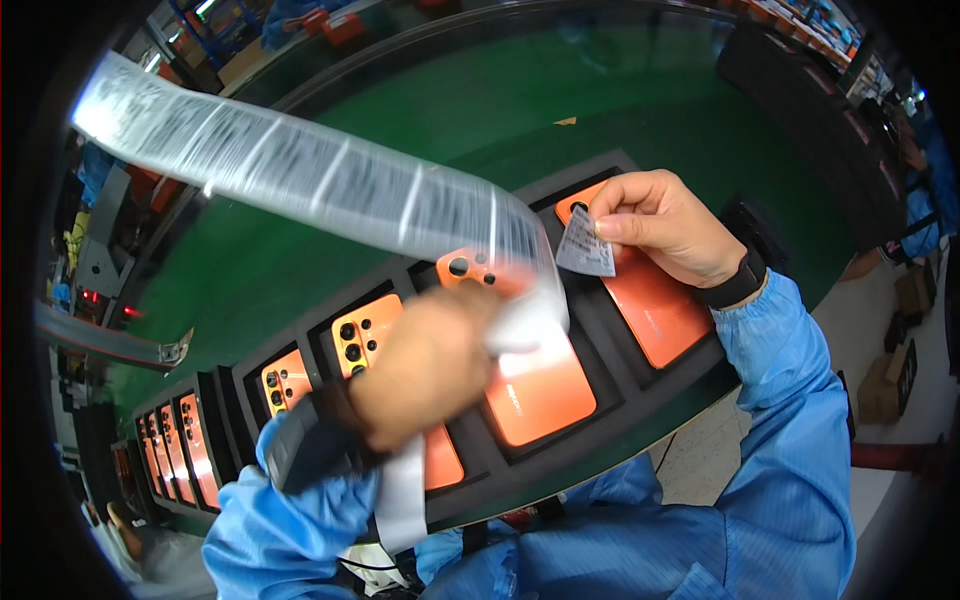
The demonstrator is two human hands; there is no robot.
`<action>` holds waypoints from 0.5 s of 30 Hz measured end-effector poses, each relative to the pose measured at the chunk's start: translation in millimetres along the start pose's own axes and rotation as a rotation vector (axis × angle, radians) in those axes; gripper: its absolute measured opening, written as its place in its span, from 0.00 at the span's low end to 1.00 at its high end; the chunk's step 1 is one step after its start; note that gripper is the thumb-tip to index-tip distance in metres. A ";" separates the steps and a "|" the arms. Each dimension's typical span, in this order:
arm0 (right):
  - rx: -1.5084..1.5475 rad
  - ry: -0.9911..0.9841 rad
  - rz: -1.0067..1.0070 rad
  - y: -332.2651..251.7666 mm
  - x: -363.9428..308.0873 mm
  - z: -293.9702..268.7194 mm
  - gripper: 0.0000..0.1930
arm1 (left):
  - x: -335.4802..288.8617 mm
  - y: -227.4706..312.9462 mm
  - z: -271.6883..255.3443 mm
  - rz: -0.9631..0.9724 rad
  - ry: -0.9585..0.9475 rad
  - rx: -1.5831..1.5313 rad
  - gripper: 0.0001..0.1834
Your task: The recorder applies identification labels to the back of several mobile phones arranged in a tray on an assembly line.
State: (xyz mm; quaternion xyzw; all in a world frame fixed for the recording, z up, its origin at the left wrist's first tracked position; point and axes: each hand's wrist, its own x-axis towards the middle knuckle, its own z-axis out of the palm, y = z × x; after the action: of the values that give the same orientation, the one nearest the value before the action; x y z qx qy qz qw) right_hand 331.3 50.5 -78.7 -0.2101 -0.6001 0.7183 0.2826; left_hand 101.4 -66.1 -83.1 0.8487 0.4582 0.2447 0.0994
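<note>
My right hand (665, 225) pinches a small printed label (587, 245) between thumb and fingertips. It is held over the top of an orange phone (655, 315) lying back up in a dark foam tray (480, 455). My left hand (435, 350), smeared by motion, is closed on a long strip of labels (330, 185). From there the strip arcs up to the far left, and its pale backing paper (402, 500) hangs below my left wrist. Under the left hand lie another orange phone (540, 395) and a third phone (445, 460), both partly covered.
Further left in the tray is another orange phone (288, 378), and beyond it a second tray (225, 430) holds several more. A green work surface (640, 110) lies behind the trays. Cardboard boxes (885, 385) stand on the floor at the right.
</note>
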 end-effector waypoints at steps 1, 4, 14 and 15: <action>-0.040 -0.002 0.058 -9.1 -2.7 6.5 0.06 | 8.7 -10.4 -3.9 -0.121 0.121 -0.059 0.07; -0.268 -0.157 -0.013 -6.1 -4.0 17.5 0.06 | 28.9 -21.5 -23.9 -0.800 0.228 -0.852 0.09; -1.013 -0.131 -0.448 28.6 -3.3 59.5 0.08 | 17.0 -37.3 -27.8 -0.782 0.353 -1.196 0.06; -1.030 -0.127 -0.454 28.8 -3.8 60.2 0.09 | 16.7 -37.6 -27.3 -0.785 0.353 -1.198 0.06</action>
State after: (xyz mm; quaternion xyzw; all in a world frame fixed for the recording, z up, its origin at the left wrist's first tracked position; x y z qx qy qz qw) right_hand 291.2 -0.2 -95.6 -0.1428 -0.9190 0.2655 0.2542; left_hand 67.9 -32.8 -69.0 0.3703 0.5253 0.5325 0.5508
